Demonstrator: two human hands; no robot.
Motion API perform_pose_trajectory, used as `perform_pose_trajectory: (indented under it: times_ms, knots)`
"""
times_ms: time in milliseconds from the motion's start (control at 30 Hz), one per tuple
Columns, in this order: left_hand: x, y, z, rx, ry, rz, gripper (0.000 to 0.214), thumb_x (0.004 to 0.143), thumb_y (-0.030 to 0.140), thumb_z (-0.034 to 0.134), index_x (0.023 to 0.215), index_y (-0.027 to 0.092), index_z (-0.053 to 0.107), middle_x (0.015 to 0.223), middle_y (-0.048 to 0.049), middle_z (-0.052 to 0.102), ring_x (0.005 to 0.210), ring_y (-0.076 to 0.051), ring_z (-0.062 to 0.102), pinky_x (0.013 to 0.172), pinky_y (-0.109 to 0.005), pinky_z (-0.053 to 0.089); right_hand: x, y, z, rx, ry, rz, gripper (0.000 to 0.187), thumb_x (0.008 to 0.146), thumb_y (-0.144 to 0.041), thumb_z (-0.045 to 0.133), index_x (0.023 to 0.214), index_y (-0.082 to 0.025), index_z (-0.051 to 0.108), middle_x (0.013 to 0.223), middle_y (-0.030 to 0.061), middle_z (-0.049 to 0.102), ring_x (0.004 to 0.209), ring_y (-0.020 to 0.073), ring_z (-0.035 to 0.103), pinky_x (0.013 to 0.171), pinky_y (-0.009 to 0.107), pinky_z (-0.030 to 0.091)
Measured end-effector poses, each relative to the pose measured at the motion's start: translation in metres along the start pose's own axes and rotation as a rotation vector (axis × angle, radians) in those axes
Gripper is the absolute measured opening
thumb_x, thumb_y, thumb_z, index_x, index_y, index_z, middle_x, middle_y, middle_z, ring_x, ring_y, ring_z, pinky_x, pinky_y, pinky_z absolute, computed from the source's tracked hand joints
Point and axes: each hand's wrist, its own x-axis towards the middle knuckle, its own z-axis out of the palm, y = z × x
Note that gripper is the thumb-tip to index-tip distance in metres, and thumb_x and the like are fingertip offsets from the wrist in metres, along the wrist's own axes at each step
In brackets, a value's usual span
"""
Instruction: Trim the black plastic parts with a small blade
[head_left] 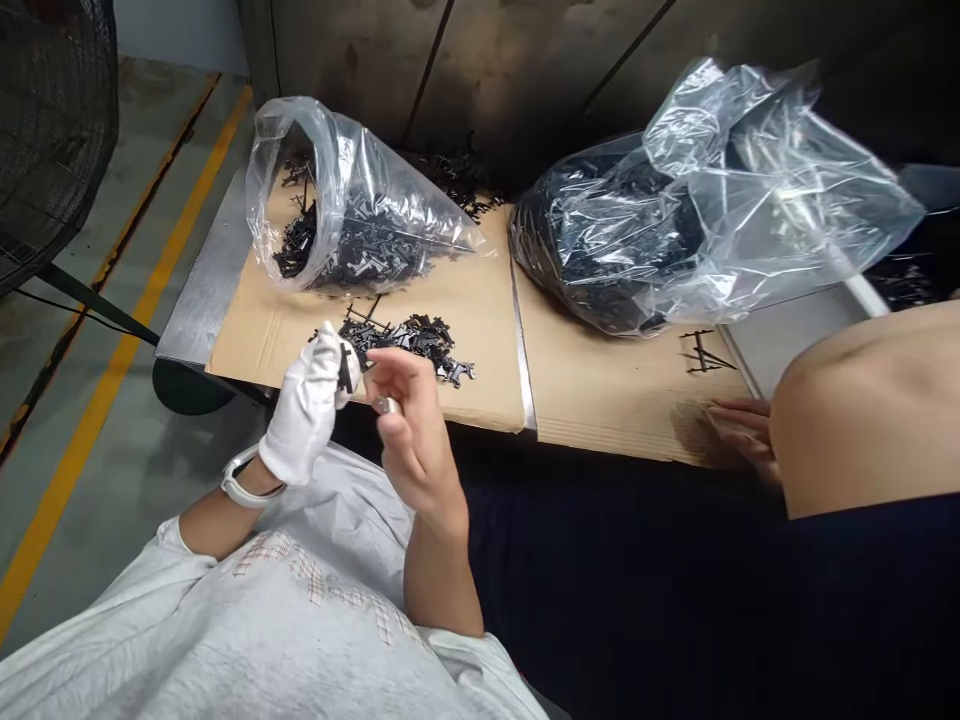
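Note:
My left hand [307,405], in a white glove, closes on a small black plastic part [347,368] above the front edge of the cardboard. My bare right hand [411,425] is just right of that part, its fingers curled. A small silvery thing [386,405] shows by the thumb; what it is cannot be made out. Just beyond both hands lies a loose pile of black plastic parts [424,340], some still joined on thin frames. Behind the pile, an open clear plastic bag [330,200] lies on its side with many similar parts inside.
A second, fuller clear bag [607,240] lies to the right on the cardboard [600,400]. At the right, a co-worker's hand [746,430] rests near a pale tray [780,335] and a black frame piece [705,355]. A large fan [52,130] stands at the left.

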Motion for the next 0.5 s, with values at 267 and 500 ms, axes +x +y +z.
perform_pose_trajectory:
  times_ms: [267,500]
  knots:
    - [-0.019,0.037,-0.006,0.207,-0.259,0.107,0.056,0.1,0.066,0.053,0.07,0.019,0.055,0.064,-0.0026,0.054,0.058,-0.012,0.05,0.049,-0.022,0.046,0.002,-0.018,-0.015,-0.283,-0.133,-0.364,0.035,0.111,-0.038,0.043,0.144,-0.027,0.05,0.099,0.002,0.074,0.075,0.0151,0.064,0.064,0.029,0.049]
    - [-0.021,0.044,-0.008,0.288,-0.349,0.096,0.06,0.102,0.068,0.047,0.07,0.019,0.056,0.065,-0.002,0.057,0.061,-0.012,0.056,0.054,-0.02,0.05,-0.004,-0.024,-0.017,-0.343,-0.114,-0.39,0.034,0.111,-0.037,0.042,0.142,-0.025,0.05,0.083,-0.0003,0.069,0.062,0.015,0.057,0.055,0.03,0.044]
